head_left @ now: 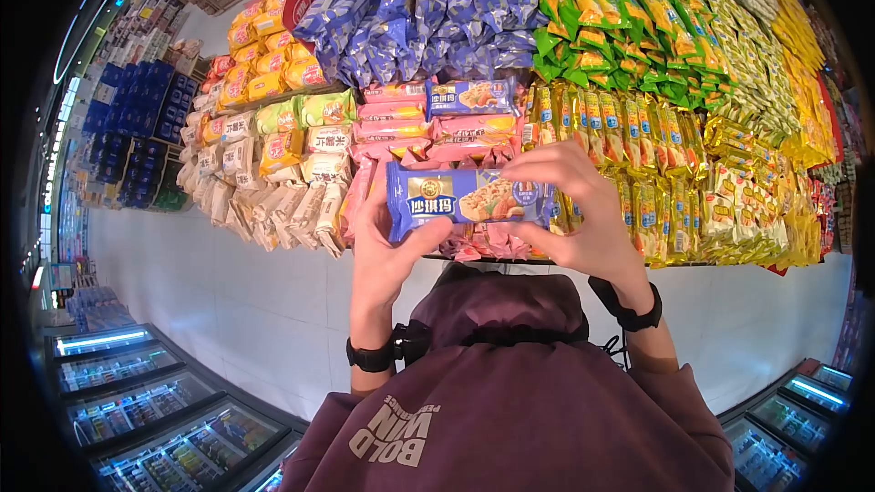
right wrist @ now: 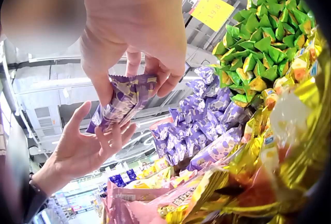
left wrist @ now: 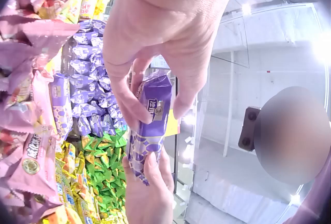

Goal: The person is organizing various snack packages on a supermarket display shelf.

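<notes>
Both hands hold a purple-blue sachima packet (head_left: 474, 198) level above the display, printed face up. My left hand (head_left: 387, 251) grips its left end, thumb lying over the front edge. On the other end, my right hand (head_left: 588, 205) pinches with the thumb below and fingers along the top. In the left wrist view the packet (left wrist: 153, 107) is seen end-on, between the left fingers and the right hand (left wrist: 152, 195) beyond. The right wrist view shows the packet's patterned underside (right wrist: 124, 102), with left fingertips against it. Another purple-blue packet (head_left: 471, 97) lies on pink packets (head_left: 392, 128) just behind.
Heaped behind are purple packets (head_left: 428, 0) and green packets (head_left: 629, 18). Yellow packets (head_left: 656, 128) fill the right side; beige packets (head_left: 237, 182) fill the left. The display's front edge (head_left: 693, 263) runs close to the body. Glass-topped freezers (head_left: 182, 437) stand behind on the left.
</notes>
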